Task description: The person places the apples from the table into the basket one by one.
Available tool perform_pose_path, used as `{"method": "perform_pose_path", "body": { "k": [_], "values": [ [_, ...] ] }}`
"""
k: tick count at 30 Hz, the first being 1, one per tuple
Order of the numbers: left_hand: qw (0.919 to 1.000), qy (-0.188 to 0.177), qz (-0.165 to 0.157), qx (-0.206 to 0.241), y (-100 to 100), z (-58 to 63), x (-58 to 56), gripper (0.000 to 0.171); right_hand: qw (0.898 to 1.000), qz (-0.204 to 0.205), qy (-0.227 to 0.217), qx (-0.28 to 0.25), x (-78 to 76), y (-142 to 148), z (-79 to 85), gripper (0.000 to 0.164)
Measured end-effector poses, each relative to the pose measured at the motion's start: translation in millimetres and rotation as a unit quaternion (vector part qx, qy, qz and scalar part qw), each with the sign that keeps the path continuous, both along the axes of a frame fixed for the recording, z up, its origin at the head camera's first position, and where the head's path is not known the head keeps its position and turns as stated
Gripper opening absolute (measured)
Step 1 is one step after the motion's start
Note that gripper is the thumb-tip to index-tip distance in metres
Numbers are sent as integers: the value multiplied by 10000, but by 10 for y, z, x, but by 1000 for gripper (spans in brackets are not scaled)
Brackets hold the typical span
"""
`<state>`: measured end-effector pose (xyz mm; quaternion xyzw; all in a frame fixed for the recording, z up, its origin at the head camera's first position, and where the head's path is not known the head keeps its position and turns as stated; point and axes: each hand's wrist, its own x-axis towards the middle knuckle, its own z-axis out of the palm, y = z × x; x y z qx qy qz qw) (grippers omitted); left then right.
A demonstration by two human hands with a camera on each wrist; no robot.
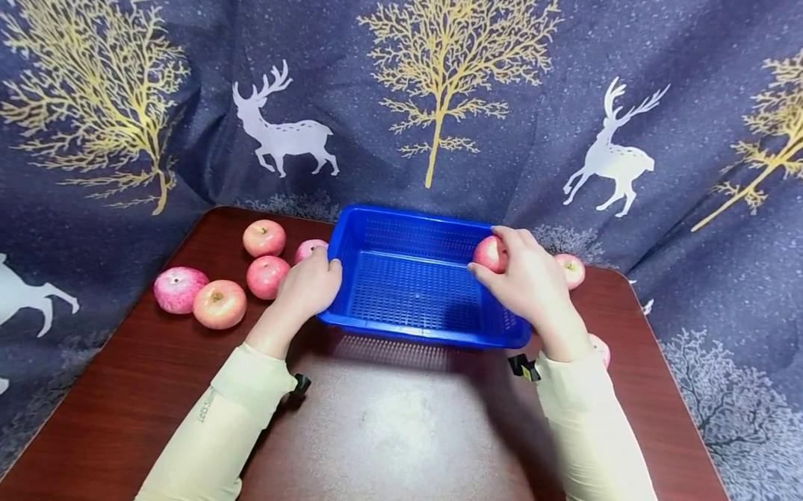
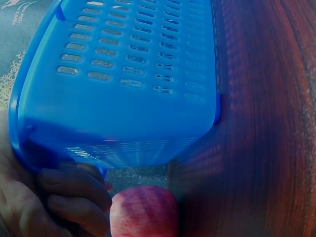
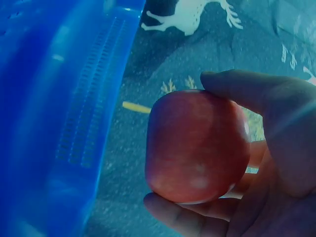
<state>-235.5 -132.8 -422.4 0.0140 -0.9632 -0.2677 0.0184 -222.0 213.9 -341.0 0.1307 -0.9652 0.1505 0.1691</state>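
Note:
A blue plastic basket (image 1: 414, 332) with slotted walls stands at the back of the table, and no fruit shows inside it. My left hand (image 1: 311, 282) grips its left rim; the left wrist view shows curled fingers (image 2: 74, 190) at the basket's corner. A red apple (image 1: 491, 254) is in my right hand (image 1: 533, 275), over the basket's right end. Seen from the right wrist, thumb and fingers curl round that apple (image 3: 197, 145), beside the blue basket wall (image 3: 84, 98). Just beyond the left hand lies another apple (image 1: 309, 249), partly hidden by hand and basket.
Several apples lie left of the basket, among them a pale red one (image 1: 220, 305) and a darker one (image 1: 181, 290). To its right sit an apple (image 1: 571, 270) and another (image 1: 600, 349) half hidden by the right forearm. A patterned cloth (image 1: 459, 171) hangs behind the brown table (image 1: 394, 429).

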Motion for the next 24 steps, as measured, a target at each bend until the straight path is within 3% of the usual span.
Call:
{"method": "perform_pose_path", "body": {
  "k": [9, 24],
  "values": [
    [10000, 83, -48, 13, -9, -26, -6, 45, 9984, 380, -113, 399, -85, -253, 79, 74],
    [9999, 108, 6, -50, 1, -8, -3, 45, 9890, 945, -160, 1125, -356, -647, 15, 71]
  ]
}}
